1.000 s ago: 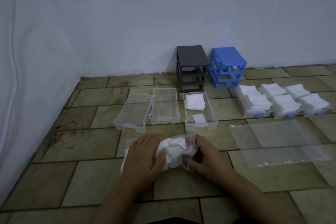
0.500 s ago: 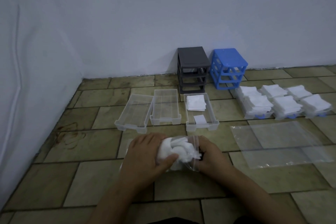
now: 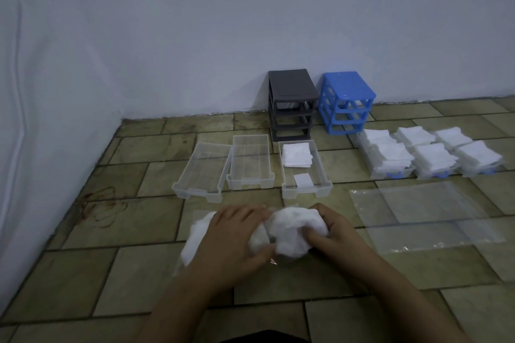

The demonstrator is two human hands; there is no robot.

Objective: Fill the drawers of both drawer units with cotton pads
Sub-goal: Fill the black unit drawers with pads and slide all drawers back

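Since the earlier frames, more of the white wad of cotton pads (image 3: 289, 231) has come out of the clear plastic bag (image 3: 195, 234) at lower centre: the bundle now bulges bare between both hands, where before the bag's film covered it. Judged from that, a fresh batch is nearly free and ready for the drawers.

Largest to smallest: pale wall fills the top half, olive tiled floor (image 3: 125, 231) the bottom. At right centre, two flat empty clear plastic bags (image 3: 423, 214) lie overlapping on the tiles. Above them, four full clear drawers with blue handles (image 3: 429, 156), heaped w/ white pads. Against the wall, the dark grey plastic drawer frame (image 3: 291, 104) and the blue plastic drawer frame (image 3: 345, 101) stand side by side, slots open. In front of the grey frame, three clear plastic drawers in a row: left drawer (image 3: 200, 172) and middle drawer (image 3: 249, 161) bare, right drawer (image 3: 303, 168) holding a small stack of pads at its far end plus one loose pad near the front.

Left hand (image 3: 231, 239) curls over the bag and wad, thumb pressing the cotton. Right hand (image 3: 334, 228) grips the wad's right end, fingers curled in; prob. pinching pads only, not film, but the dim view won't settle it.

Nothing blocks the short path up to the drawers.
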